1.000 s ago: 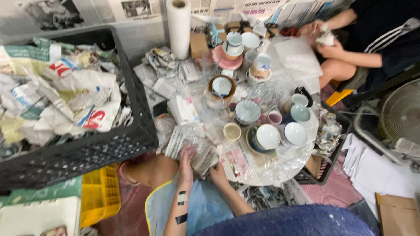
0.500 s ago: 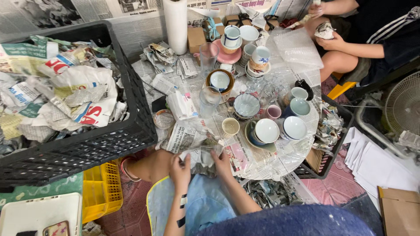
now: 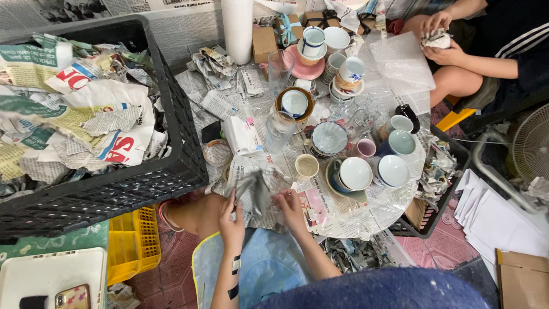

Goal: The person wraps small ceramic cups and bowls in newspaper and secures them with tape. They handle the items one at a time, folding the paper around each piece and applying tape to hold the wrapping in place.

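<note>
Newspaper sheet is pinched in both my hands at the near edge of the low table: my left hand has its fingers closed on the sheet's left side, my right hand grips its right side, and the paper bunches up between them, so whether anything sits inside the bundle I cannot tell. By my reckoning the wrapping is well short of finished: the black crate off the table's left edge is already heaped with crumpled paper bundles, yet the table carries plenty of bare crockery, among them a white bowl and a pale blue bowl near the right edge, a small cream cup just beyond my right hand, two tall glasses toward the middle and stacked cups on a pink plate at the far edge. As for packages, a brown cardboard box stands at the far edge beside a white paper roll, a small white carton lies left of centre, and a yellow crate sits on the floor below the black one. Another person's hands hold a crumpled wad past the far right corner
</note>
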